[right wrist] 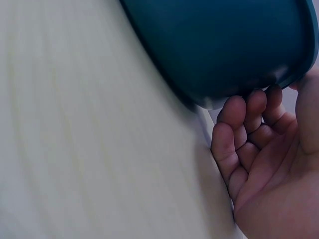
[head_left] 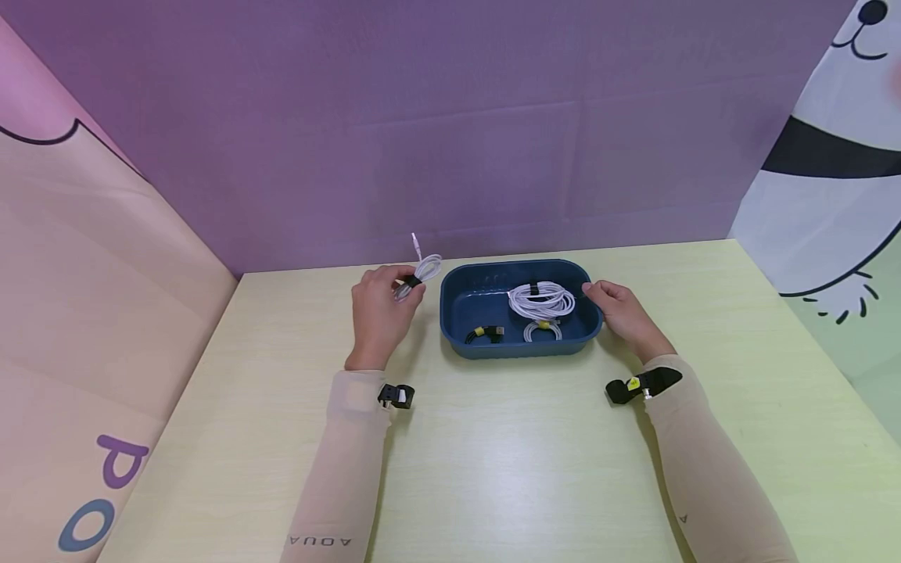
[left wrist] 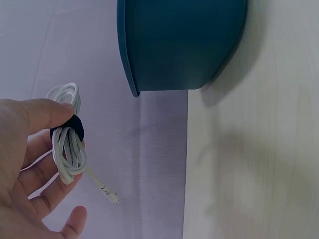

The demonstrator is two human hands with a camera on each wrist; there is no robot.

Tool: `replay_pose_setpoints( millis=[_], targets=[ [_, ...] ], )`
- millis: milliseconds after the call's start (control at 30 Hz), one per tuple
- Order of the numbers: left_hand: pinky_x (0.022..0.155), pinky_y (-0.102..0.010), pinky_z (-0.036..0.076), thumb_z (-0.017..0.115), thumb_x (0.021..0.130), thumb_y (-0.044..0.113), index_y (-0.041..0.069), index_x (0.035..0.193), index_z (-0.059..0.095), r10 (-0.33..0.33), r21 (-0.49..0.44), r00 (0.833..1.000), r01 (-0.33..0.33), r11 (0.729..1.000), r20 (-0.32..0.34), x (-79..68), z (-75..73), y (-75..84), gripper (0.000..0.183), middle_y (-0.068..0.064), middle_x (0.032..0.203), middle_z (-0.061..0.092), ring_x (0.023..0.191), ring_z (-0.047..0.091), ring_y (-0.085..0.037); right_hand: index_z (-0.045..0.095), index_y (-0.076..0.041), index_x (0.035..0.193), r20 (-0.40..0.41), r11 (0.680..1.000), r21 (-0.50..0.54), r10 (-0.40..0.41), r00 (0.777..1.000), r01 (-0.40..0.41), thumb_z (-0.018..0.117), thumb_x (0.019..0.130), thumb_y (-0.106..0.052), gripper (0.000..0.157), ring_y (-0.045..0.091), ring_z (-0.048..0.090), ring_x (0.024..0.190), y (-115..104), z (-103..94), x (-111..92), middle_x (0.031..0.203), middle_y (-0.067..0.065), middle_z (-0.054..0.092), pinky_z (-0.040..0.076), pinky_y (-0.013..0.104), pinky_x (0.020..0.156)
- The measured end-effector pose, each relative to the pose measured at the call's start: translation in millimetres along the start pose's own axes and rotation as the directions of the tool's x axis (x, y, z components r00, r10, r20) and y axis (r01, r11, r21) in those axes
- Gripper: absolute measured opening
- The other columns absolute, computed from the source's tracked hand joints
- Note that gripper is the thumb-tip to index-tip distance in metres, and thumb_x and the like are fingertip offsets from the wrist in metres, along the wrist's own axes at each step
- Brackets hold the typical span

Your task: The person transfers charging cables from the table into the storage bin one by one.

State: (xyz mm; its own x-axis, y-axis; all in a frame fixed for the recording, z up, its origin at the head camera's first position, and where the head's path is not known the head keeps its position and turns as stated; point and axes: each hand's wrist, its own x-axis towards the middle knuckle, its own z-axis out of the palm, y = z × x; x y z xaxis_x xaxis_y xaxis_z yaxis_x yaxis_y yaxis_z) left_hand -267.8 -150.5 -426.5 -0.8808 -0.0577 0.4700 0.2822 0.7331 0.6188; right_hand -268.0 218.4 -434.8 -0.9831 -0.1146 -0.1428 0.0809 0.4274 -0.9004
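Observation:
Left of the blue bin, my left hand (head_left: 383, 313) pinches a coiled white cable (left wrist: 69, 149) between thumb and fingers. A black strap (left wrist: 75, 125) binds the coil, and one plug end (left wrist: 110, 194) sticks out of it. My right hand (head_left: 625, 311) grips the right rim of the blue bin (head_left: 486, 351), thumb over the edge and fingers against the outer wall. Inside the bin lie a larger white cable coil (head_left: 542, 303) with a black strap, a small white cable (head_left: 528, 332) with a yellow tie, and a short black cable (head_left: 475, 336) with a yellow tie.
The bin stands near the back edge of a pale wooden table (head_left: 493, 453). A purple cloth backdrop (head_left: 422, 141) rises right behind it. Printed panels flank the table, a pinkish panel (head_left: 84, 297) at left and one with a cartoon bear (head_left: 816, 211) at right.

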Motion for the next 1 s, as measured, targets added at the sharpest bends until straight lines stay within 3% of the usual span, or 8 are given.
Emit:
replay_pose_setpoints(
  millis=[333, 533, 633, 867, 1000],
  targets=[
    [0.094, -0.052, 0.042, 0.078, 0.09, 0.019, 0.005, 0.115, 0.075, 0.029, 0.001, 1.0, -0.029, 1.0, -0.004, -0.8, 2.4, 1.9, 0.028, -0.013, 0.108, 0.075, 0.1, 0.064, -0.036, 0.052, -0.004, 0.095, -0.011, 1.0, -0.002, 0.002, 1.0, -0.002, 0.045, 0.108, -0.047, 0.046, 0.015, 0.042, 0.08, 33, -3.0, 23, 0.074, -0.007, 0.04, 0.03, 0.031, 0.073],
    [0.095, -0.052, 0.041, 0.079, 0.09, 0.019, 0.005, 0.116, 0.075, 0.042, 0.008, 0.999, -0.042, 0.999, 0.002, -0.9, 3.5, 1.9, 0.029, -0.012, 0.109, 0.075, 0.1, 0.063, -0.035, 0.051, -0.004, 0.094, -0.018, 1.0, -0.009, -0.015, 1.0, 0.015, 0.045, 0.106, -0.054, 0.051, 0.016, 0.041, 0.08, 38, -2.0, 25, 0.075, -0.006, 0.039, 0.031, 0.031, 0.072],
    [0.096, -0.052, 0.041, 0.078, 0.091, 0.019, 0.006, 0.116, 0.075, 0.045, 0.011, 0.999, -0.045, 0.999, 0.003, -1.4, 4.2, 2.8, 0.029, -0.012, 0.11, 0.075, 0.1, 0.063, -0.033, 0.051, -0.004, 0.094, -0.013, 1.0, -0.001, -0.018, 1.0, 0.018, 0.046, 0.106, -0.053, 0.05, 0.016, 0.041, 0.079, 38, -1.8, 25, 0.075, -0.007, 0.038, 0.03, 0.031, 0.072],
    [0.094, -0.052, 0.042, 0.078, 0.091, 0.018, 0.007, 0.117, 0.075, 0.073, 0.028, 0.997, -0.073, 0.997, -0.003, -2.0, 7.8, 5.5, 0.028, -0.011, 0.111, 0.075, 0.098, 0.063, -0.031, 0.048, 0.006, 0.098, 0.022, 1.0, 0.015, 0.011, 1.0, -0.012, 0.044, 0.11, -0.035, 0.043, 0.016, 0.041, 0.08, 1, -1.4, 1, 0.075, -0.004, 0.039, 0.031, 0.031, 0.074],
    [0.092, -0.053, 0.042, 0.077, 0.091, 0.017, 0.007, 0.117, 0.075, 0.089, 0.023, 0.996, -0.088, 0.996, -0.006, -2.7, 7.6, 8.1, 0.028, -0.012, 0.112, 0.076, 0.097, 0.063, -0.033, 0.048, 0.007, 0.099, 0.023, 1.0, 0.016, 0.011, 1.0, -0.011, 0.044, 0.11, -0.035, 0.044, 0.016, 0.041, 0.078, 0, -1.4, 0, 0.075, -0.004, 0.039, 0.031, 0.03, 0.072]
  ],
)
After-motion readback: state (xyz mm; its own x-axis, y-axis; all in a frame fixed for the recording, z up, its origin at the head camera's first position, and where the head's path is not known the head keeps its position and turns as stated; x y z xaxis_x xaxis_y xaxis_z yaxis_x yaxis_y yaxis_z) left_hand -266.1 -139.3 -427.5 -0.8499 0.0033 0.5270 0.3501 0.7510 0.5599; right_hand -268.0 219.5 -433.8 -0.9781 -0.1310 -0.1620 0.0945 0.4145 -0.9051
